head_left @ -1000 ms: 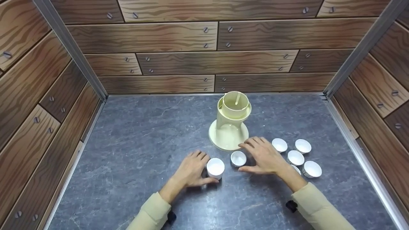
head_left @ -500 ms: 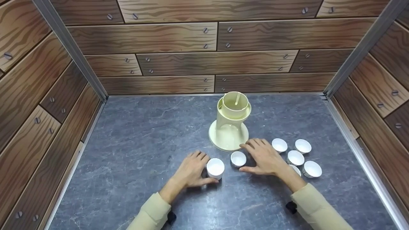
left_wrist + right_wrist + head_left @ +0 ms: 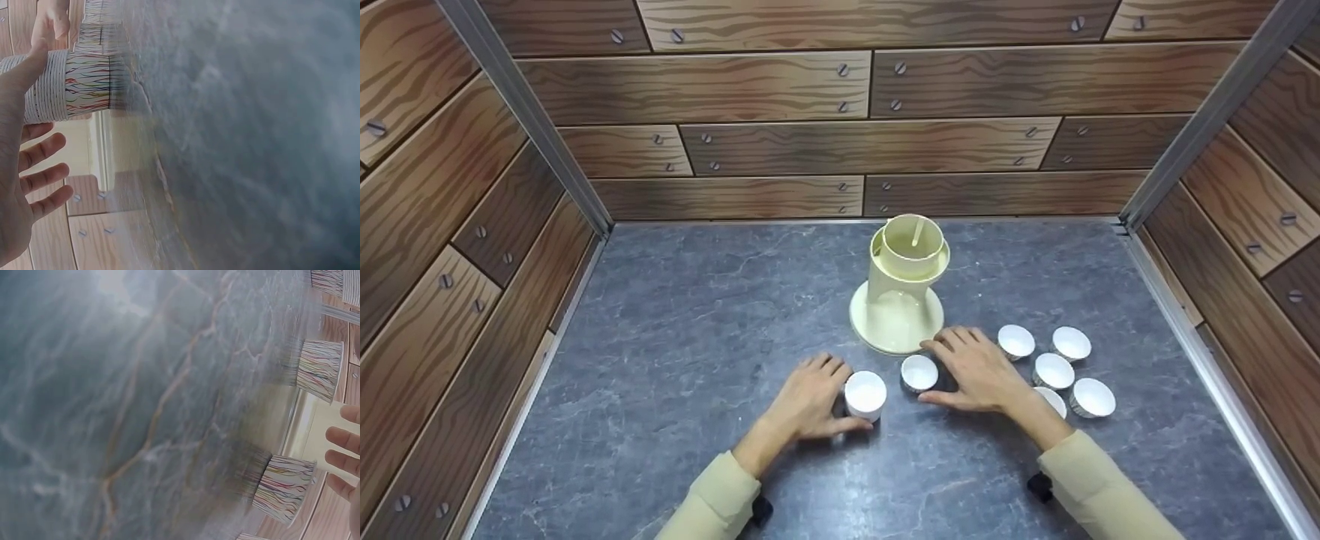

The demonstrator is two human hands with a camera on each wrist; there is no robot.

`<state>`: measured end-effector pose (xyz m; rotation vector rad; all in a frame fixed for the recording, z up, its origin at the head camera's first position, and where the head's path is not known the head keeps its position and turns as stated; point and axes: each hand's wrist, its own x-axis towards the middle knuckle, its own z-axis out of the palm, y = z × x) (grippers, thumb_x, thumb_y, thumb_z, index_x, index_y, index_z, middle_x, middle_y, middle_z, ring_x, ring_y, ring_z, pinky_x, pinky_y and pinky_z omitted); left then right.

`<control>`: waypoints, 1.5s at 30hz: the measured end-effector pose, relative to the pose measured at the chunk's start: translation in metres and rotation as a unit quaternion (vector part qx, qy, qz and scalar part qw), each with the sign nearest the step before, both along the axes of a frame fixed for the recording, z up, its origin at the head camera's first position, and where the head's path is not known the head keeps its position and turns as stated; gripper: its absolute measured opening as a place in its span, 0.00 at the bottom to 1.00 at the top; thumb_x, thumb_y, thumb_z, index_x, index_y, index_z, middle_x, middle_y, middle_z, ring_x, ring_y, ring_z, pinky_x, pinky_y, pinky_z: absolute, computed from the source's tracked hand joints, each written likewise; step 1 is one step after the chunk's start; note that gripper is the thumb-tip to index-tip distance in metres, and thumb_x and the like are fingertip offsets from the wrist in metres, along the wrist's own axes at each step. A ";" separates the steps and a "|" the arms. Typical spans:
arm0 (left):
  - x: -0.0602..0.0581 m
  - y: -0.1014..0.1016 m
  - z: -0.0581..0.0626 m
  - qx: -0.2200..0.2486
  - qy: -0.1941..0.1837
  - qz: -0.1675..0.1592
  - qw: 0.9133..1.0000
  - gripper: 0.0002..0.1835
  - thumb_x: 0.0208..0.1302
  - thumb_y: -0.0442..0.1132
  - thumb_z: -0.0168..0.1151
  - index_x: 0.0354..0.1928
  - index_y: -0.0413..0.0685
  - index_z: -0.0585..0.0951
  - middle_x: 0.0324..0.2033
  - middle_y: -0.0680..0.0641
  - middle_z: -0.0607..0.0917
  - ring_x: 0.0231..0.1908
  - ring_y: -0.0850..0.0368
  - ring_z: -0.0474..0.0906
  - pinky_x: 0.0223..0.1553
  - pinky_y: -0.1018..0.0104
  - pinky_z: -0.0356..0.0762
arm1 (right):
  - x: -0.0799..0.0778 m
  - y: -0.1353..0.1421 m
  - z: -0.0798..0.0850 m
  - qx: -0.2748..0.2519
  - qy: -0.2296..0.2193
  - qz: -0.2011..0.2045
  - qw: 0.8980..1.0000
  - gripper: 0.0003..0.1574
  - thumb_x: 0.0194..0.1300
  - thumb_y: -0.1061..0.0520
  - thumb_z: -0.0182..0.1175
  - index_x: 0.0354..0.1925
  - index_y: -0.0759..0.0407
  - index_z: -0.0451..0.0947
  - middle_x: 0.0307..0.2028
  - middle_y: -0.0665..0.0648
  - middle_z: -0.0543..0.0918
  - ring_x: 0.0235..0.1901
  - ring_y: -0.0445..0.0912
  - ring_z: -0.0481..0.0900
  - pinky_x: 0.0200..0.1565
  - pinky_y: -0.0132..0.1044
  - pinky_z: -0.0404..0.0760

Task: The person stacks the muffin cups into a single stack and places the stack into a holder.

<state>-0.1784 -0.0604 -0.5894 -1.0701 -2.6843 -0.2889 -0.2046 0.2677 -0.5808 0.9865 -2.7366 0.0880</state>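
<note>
Left hand [image 3: 808, 401]: beside the stack [image 3: 87, 84], thumb on one side and index finger on the other, the rest straight and spread wide; whether thumb or index finger touches it, I cannot tell.
Stack: several nested white cups, upright on the table, mouths up; many rims above, wavy coloured lines on the lowest cup's side.
Right hand [image 3: 976, 373]: thumb and fingers well parted, a wide gap facing the single cup [image 3: 919, 373]; contact cannot be made out, no grip seen.
Single cup: upright on the table, white inside, lined outside; just right of the stack, apart from it.
Stand [image 3: 896, 322]: pale yellow, round base with a wide tube and a narrower cylinder in its top; beyond both hands, its base near the single cup.
Five cups [image 3: 1054, 371]: loose cluster right of the right hand, mouths up, one partly hidden by the forearm.
Table [image 3: 697, 315]: grey-blue, marble-veined.
Walls [image 3: 780, 86]: printed wood planks with screw heads.
Sleeves [image 3: 724, 491]: pale yellow, one on each arm.
</note>
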 end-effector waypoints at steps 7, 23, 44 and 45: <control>0.000 0.000 -0.001 0.001 0.001 -0.002 1.000 0.41 0.53 0.81 0.66 0.51 0.53 0.78 0.48 0.51 0.85 0.50 0.53 0.80 0.53 0.55 0.83 | -0.001 -0.004 -0.003 -0.002 -0.008 0.008 1.000 0.52 0.57 0.17 0.65 0.64 0.50 0.77 0.53 0.58 0.82 0.57 0.56 0.80 0.61 0.55 0.78; 0.000 -0.002 -0.001 0.011 0.009 -0.007 1.000 0.40 0.53 0.79 0.67 0.50 0.53 0.78 0.45 0.51 0.85 0.49 0.53 0.79 0.52 0.55 0.83 | -0.005 -0.007 -0.007 -0.003 -0.008 0.018 1.000 0.45 0.59 0.19 0.65 0.61 0.46 0.80 0.51 0.57 0.81 0.55 0.55 0.79 0.56 0.54 0.77; 0.000 -0.001 -0.001 0.009 0.005 -0.011 1.000 0.40 0.53 0.80 0.67 0.50 0.53 0.78 0.46 0.51 0.85 0.49 0.53 0.80 0.52 0.56 0.83 | -0.005 -0.007 -0.005 -0.003 -0.027 0.019 0.999 0.44 0.60 0.21 0.65 0.61 0.48 0.81 0.52 0.56 0.83 0.56 0.56 0.80 0.58 0.55 0.79; 0.000 -0.001 -0.001 0.009 0.004 -0.010 1.000 0.40 0.53 0.80 0.67 0.50 0.53 0.78 0.46 0.51 0.85 0.49 0.53 0.80 0.52 0.55 0.83 | -0.005 -0.007 -0.006 -0.004 -0.027 0.019 0.999 0.44 0.60 0.21 0.66 0.61 0.48 0.82 0.52 0.56 0.83 0.56 0.56 0.80 0.58 0.55 0.79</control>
